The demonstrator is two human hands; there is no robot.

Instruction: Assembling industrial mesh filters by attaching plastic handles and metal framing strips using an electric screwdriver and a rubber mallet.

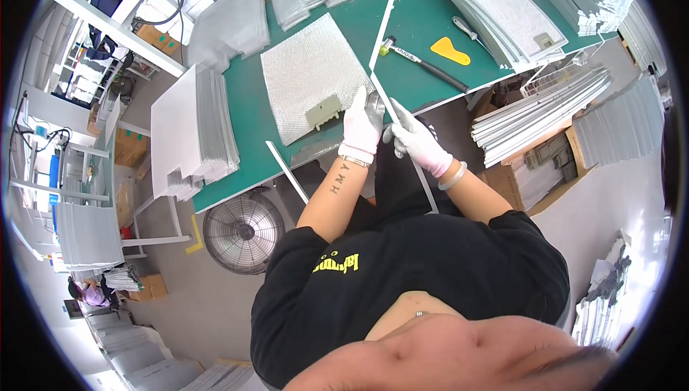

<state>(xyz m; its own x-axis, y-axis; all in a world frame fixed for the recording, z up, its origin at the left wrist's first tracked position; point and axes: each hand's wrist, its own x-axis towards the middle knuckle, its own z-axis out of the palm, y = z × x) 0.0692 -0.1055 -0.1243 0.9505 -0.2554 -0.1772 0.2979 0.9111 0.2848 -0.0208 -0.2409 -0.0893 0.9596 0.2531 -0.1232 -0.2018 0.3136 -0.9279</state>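
Green table (pixel 420 24): bare room around hammer (pixel 416 58); at near edge, right hand (pixel 417 141) grip closed on white strip (pixel 382 94), left hand (pixel 363 124) unclear.

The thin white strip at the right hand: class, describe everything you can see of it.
The thin, straight white strip looks smooth and stiff; its material is unclear. It slants from over the green tabletop to past its near edge, low in the view. The white-gloved right hand appears to hold it, hiding its middle. The white-gloved left hand is close by, contact unclear. Its far end seems to meet another white strip.
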